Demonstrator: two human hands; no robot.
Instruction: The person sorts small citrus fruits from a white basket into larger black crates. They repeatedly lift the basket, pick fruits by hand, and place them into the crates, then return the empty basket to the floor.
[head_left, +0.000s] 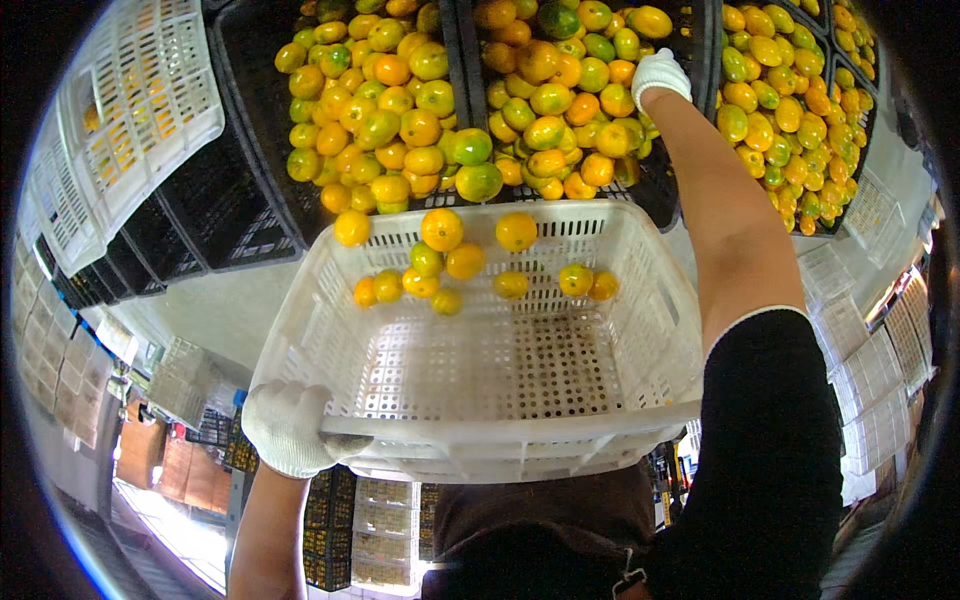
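Note:
A white plastic crate (480, 431) is tilted in front of me. My left hand (289, 427), in a white knit glove, grips its near left corner by the rim. Several yellow-orange citrus fruits (442, 229) are at the crate's far side, some overlapping the far rim; its perforated floor shows bare. Beyond that rim, a black plastic crate (466, 67) holds a heap of yellow, orange and green citrus (551, 97). My right hand (661, 79), also gloved, reaches to the heap's right side, beside the crate's wall. Its fingertips are hidden, so its grip is unclear.
More citrus fills a black crate (795, 112) at the right. Empty-looking black crates (217, 217) stand at the left beneath a white crate (161, 142). White crates (870, 382) are stacked at the right, and filled crates (384, 532) stand at the bottom.

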